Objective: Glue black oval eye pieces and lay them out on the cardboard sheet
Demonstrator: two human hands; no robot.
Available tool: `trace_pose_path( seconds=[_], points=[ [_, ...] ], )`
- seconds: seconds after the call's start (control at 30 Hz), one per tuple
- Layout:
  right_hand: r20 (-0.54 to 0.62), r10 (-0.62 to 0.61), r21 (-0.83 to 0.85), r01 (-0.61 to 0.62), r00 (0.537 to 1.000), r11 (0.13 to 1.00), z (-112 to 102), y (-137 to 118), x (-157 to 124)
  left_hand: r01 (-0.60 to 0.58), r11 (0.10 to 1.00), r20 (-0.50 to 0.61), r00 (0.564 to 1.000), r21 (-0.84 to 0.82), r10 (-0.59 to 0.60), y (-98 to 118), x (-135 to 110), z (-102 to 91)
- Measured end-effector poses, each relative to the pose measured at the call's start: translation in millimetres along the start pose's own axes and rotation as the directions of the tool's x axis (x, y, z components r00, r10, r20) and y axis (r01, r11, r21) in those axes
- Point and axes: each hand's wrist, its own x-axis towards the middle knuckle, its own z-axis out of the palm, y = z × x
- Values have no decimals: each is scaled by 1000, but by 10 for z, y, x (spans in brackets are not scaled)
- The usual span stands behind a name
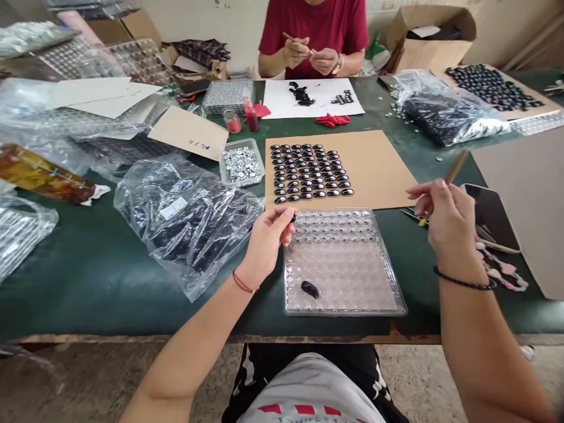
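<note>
Between the thumb and fingers of my left hand (pixel 269 236) is a small glossy black piece (pixel 293 218), mostly covered by the fingertips. It is held over the upper left corner of a clear plastic tray (pixel 343 273) with rows of round pockets; the far rows hold small shiny parts. One loose black oval piece (pixel 310 289) lies on the tray's near left. My right hand (pixel 449 214) grips a thin wooden stick (pixel 456 166) with a yellowish tip pointing down, right of the tray. Beyond the tray, black pieces with shiny centres (pixel 305 176) lie in rows on a cardboard sheet (pixel 379 167).
A tub of small silvery parts (pixel 241 163) stands left of the cardboard. A plastic bag of dark pieces (pixel 189 220) lies left of my left hand. A phone (pixel 491 216) and beaded strap (pixel 506 270) are at right. Across the table, a person (pixel 312 41) works with both hands.
</note>
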Motion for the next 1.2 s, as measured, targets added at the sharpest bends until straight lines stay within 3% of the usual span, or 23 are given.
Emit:
trace_pose_path(
  seconds=[0.03, 0.1, 0.13, 0.2, 0.27, 0.33, 0.4, 0.47, 0.6, 0.7, 0.87, 1.07, 1.2],
  points=[
    [-20, 35, 147, -32, 999, 989, 135, -189, -36, -3, 1000, -10, 1000, -12, 3, 4, 18, -18],
    [238, 59, 276, -126, 970, 953, 419, -564, -100, -4, 999, -27, 1000, -37, 3, 7, 46, -50],
    [374, 22, 263, -129, 927, 956, 560, -730, -127, -4, 999, -29, 1000, -49, 3, 8, 55, -63],
    [577, -132, 233, -8, 806, 972, 829, -977, -178, -12, 998, -31, 999, -64, 10, 13, 61, -80],
    [670, -247, 202, 148, 700, 968, 1053, -1100, -232, -27, 998, -37, 999, -63, 24, 18, 59, -85],
    [714, -305, 166, 270, 630, 948, 1192, -1129, -288, -38, 998, -40, 999, -53, 36, 19, 54, -82],
    [737, -318, 139, 327, 596, 935, 1219, -1114, -333, -40, 999, -31, 999, -36, 39, 14, 49, -75],
    [738, -292, 113, 316, 608, 942, 1134, -1086, -359, -39, 999, -7, 999, 3, 39, 3, 46, -71],
    [647, -212, 64, 225, 732, 972, 847, -983, -380, -58, 981, 42, 998, 185, 51, -18, 34, -70],
    [552, -260, 111, 240, 792, 964, 755, -847, -397, -131, 909, 87, 991, 396, 104, -22, 4, -51],
    [481, -381, 217, 314, 790, 924, 794, -699, -450, -206, 767, 186, 976, 608, 115, -28, -58, 20],
    [439, -443, 140, 427, 782, 893, 770, -670, -509, -346, 382, 312, 938, 857, 150, -80, -47, 4],
    [392, -474, 94, 478, 788, 873, 753, -647, -545, -382, 305, 367, 924, 873, 105, -78, -63, 16]
  ],
)
